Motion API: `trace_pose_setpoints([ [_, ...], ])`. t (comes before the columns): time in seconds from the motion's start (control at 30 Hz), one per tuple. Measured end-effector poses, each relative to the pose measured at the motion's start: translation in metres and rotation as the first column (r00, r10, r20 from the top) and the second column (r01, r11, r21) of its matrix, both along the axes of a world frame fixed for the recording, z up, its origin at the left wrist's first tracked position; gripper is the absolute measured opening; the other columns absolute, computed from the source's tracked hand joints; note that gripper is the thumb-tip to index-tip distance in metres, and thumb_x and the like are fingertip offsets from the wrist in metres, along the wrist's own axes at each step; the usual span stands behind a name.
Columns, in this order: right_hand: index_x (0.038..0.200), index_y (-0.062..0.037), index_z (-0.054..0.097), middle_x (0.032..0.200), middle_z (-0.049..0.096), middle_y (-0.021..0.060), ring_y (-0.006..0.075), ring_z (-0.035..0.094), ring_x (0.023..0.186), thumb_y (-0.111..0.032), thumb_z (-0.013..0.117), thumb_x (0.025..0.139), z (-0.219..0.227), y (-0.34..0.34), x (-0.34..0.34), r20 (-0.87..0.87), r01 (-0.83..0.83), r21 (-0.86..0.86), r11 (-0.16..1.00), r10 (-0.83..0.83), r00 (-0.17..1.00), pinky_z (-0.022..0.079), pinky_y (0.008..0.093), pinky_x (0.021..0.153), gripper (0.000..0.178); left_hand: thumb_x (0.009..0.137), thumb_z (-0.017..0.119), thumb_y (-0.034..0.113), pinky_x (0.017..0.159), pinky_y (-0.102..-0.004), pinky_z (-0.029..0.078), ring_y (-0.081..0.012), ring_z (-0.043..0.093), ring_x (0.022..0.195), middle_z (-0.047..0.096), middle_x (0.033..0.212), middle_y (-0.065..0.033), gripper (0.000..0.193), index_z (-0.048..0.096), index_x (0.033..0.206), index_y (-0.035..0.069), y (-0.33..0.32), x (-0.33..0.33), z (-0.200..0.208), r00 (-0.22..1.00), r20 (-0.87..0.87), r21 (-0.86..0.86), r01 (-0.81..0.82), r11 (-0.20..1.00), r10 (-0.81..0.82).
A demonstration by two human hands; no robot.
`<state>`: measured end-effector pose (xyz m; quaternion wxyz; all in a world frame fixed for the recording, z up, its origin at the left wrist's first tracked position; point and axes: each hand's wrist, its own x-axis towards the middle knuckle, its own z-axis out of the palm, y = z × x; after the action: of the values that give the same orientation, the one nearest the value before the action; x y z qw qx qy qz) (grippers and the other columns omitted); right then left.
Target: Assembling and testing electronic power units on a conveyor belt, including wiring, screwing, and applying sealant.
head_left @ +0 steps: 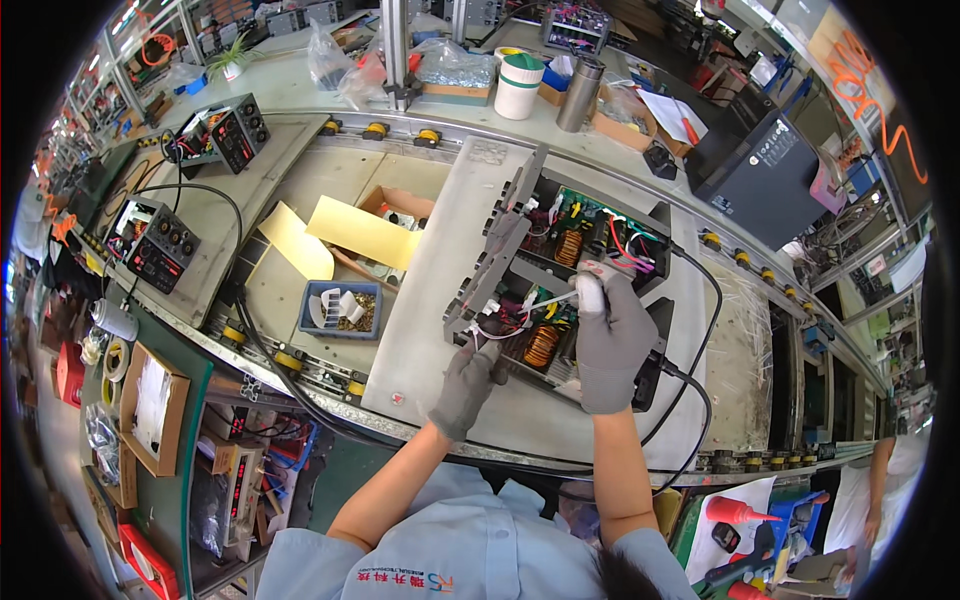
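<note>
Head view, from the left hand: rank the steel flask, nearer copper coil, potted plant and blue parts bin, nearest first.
From the left hand:
1. Nearer copper coil: just right, slightly forward.
2. Blue parts bin: left, slightly forward.
3. Steel flask: well forward, to the right.
4. Potted plant: far forward, to the left.

The far unit [575, 217] and, just before it, the near unit [541, 347] lie on the board [435, 290], toward its right edge. Left of the board's left edge sits a bin [338, 333]; behind the bin, sheets [365, 232] lie over a carton [410, 200]. Farther left, a second board [268, 160] bears two more units [222, 137], one before the other. Behind the first board's far edge, a tub [518, 90] stands left of a flask [581, 95].
</note>
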<state>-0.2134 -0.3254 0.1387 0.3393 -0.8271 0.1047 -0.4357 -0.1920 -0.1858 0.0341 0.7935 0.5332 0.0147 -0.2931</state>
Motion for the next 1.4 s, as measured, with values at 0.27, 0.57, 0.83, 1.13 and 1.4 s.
trace_pose_setpoints([
  [0.27, 0.093, -0.0029, 0.064, 0.081, 0.065, 0.0141, 0.0258, 0.061, 0.067, -0.016, 0.062, 0.087, -0.009, 0.0, 0.005, -0.103, -0.003, 0.088, 0.996, 0.012, 0.995, 0.047, 0.0304, 0.062, 0.014, 0.092, 0.052, 0.03, 0.046, -0.0256, 0.036, -0.0111, 0.045, 0.049, 0.05, 0.06, -0.0027, 0.028, 0.058, 0.085, 0.004, 0.003, 0.015, -0.023, 0.98, 0.173, 0.01, 0.098, 0.995, -0.099],
  [0.57, 0.094, -0.0032, 0.065, 0.079, 0.064, 0.0144, 0.0232, 0.062, 0.066, -0.015, 0.06, 0.088, -0.008, 0.001, 0.003, -0.12, 0.018, 0.107, 0.994, -0.005, 0.993, 0.047, 0.03, 0.061, 0.014, 0.081, 0.057, 0.017, 0.056, -0.0457, 0.044, -0.0377, 0.057, 0.061, 0.059, 0.066, -0.0184, 0.016, 0.063, 0.079, 0.003, -0.006, 0.019, -0.029, 0.512, 0.847, 0.425, -0.496, 0.757, -0.141],
  [0.83, 0.094, -0.0036, 0.064, 0.078, 0.065, 0.0126, 0.0205, 0.063, 0.065, -0.015, 0.059, 0.089, -0.007, 0.001, 0.003, -0.154, -0.045, 0.17, 0.984, 0.072, 0.985, 0.048, 0.0286, 0.062, 0.014, 0.079, 0.056, 0.017, 0.056, -0.047, 0.044, -0.0377, 0.057, 0.062, 0.059, 0.066, -0.0196, 0.017, 0.061, 0.071, 0.003, -0.02, 0.014, -0.03, 0.59, 0.804, 0.479, -0.574, 0.665, -0.07],
  [1.13, 0.097, -0.0004, 0.064, 0.08, 0.065, 0.0091, 0.0117, 0.061, 0.067, -0.01, 0.053, 0.09, -0.006, 0.003, -0.003, -0.168, -0.096, 0.238, 0.967, 0.138, 0.976, 0.048, 0.0238, 0.062, 0.016, 0.088, 0.044, 0.022, 0.041, -0.0291, 0.035, -0.0137, 0.043, 0.045, 0.056, 0.06, -0.0048, 0.024, 0.057, 0.076, 0.005, -0.018, 0.021, -0.007, 0.99, -0.099, 0.136, -0.088, 0.987, 0.102],
  [1.4, 0.103, 0.0018, 0.062, 0.086, 0.065, 0.0073, 0.009, 0.062, 0.073, -0.005, 0.049, 0.091, -0.015, -0.001, -0.006, -0.207, -0.129, 0.276, 0.953, 0.19, 0.96, 0.048, 0.0199, 0.061, 0.019, 0.088, 0.051, 0.025, 0.041, -0.0224, 0.027, -0.0079, 0.037, 0.046, 0.045, 0.058, 0.0017, 0.013, 0.049, 0.08, 0.016, -0.019, 0.032, 0.008, 0.966, -0.256, 0.072, -0.002, 0.997, 0.021],
])
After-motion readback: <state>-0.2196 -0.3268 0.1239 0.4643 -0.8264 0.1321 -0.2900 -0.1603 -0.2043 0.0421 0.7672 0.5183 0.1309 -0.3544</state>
